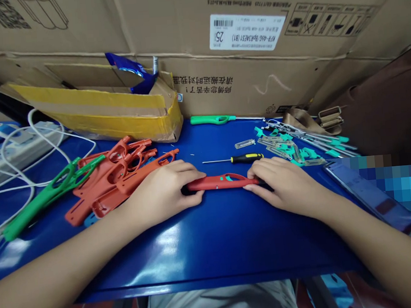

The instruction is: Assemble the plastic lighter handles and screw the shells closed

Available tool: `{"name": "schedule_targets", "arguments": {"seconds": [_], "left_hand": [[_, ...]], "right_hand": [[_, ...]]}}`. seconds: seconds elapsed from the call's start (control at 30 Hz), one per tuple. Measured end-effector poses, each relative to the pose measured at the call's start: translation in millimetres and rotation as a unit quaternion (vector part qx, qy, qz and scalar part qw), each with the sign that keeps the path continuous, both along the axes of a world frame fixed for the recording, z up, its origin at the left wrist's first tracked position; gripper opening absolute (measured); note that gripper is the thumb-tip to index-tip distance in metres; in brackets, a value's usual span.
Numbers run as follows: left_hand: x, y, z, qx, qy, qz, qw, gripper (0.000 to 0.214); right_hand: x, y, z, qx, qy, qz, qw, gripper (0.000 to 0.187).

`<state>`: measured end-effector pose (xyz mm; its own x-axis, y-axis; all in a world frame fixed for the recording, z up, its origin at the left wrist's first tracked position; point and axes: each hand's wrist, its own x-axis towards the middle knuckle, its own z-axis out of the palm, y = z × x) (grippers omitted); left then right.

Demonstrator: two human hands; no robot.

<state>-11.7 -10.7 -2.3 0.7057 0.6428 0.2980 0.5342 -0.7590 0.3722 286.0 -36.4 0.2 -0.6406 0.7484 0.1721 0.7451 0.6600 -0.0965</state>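
A red plastic lighter body (222,182) with a teal trigger lies flat on the blue table (212,239) in front of me. My left hand (165,191) is closed over its left end. My right hand (282,182) is closed over its right end, fingers pressed on top. Just behind it lies a screwdriver (239,159) with a black and yellow handle, untouched.
A pile of red lighter shells (116,177) and green shells (48,192) lies at left. Teal and metal inner parts (297,146) are heaped at right. A finished green lighter (217,119), an open taped carton (109,109), a power strip with cables (16,150) and cardboard boxes (253,36) stand behind.
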Motion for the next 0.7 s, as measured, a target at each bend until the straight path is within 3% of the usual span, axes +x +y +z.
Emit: {"name": "schedule_targets", "arguments": {"seconds": [0.17,0.5,0.7], "left_hand": [[1.5,-0.1,2.0,0.014,-0.046,-0.018,0.999,0.020],[8.0,-8.1,-1.3,0.009,-0.065,-0.046,0.997,0.021],[10.8,-11.7,1.0,0.005,-0.088,0.018,0.996,0.021]], "right_hand": [[4.3,2.6,1.3,-0.004,0.028,-0.016,0.999,0.018],[0.1,-3.6,1.6,0.045,0.080,0.026,0.995,0.023],[4.3,1.6,0.9,0.013,0.117,0.001,0.993,0.015]]}}
